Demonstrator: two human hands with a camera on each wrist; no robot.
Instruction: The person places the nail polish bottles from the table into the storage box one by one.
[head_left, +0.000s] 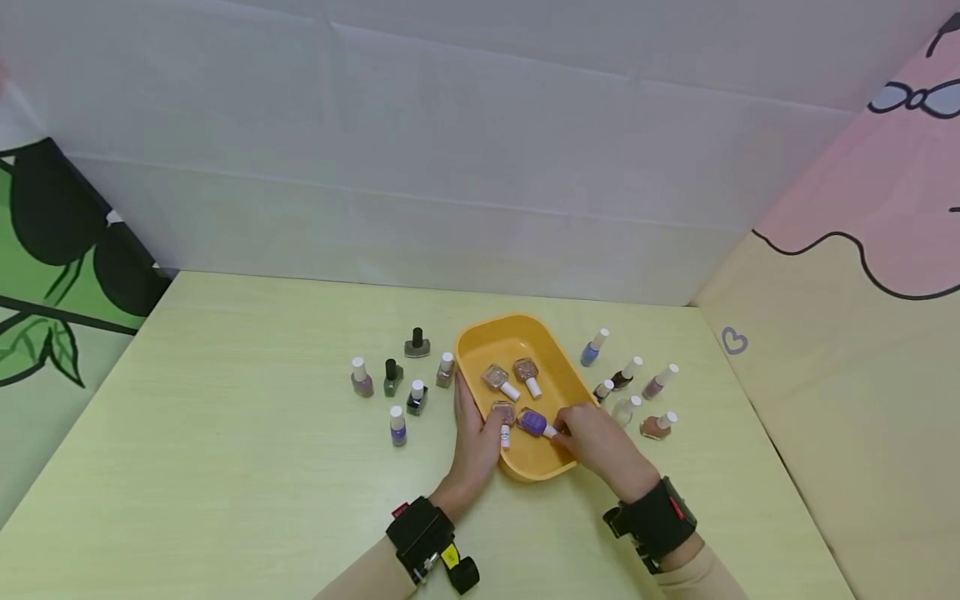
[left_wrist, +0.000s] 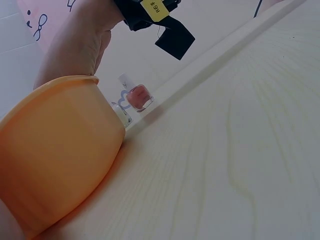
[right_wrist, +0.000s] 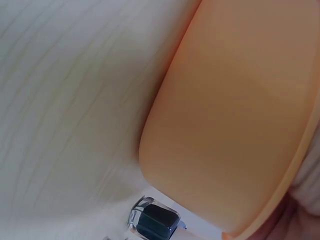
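Nearest, black wrist straps (head_left: 422,537) are fitted over both wrists, above the bench (head_left: 225,500). The left hand (head_left: 477,437) grips the left wall of a yellow-orange plastic tub (head_left: 528,461), thumb at the rim. The right hand (head_left: 596,437) reaches over the right rim and pinches the white cap of a purple nail polish bottle (head_left: 532,422), which lies inside the tub's near half. A mauve nail polish bottle (head_left: 504,411) lies beside the left thumb; contact cannot be told. Farther inside lie a clear-glass bottle (head_left: 495,377) and a brownish-pink bottle (head_left: 526,367), caps toward the near side.

Left of the tub, nearest first: a blue-violet bottle (head_left: 398,428), a dark white-capped bottle (head_left: 416,400) and a black-capped grey bottle (head_left: 417,346). Right of it: a coral-brown bottle (head_left: 656,428), a clear bottle (head_left: 624,412) and a blue bottle (head_left: 590,353). White sheeting (head_left: 450,167) closes the far side.
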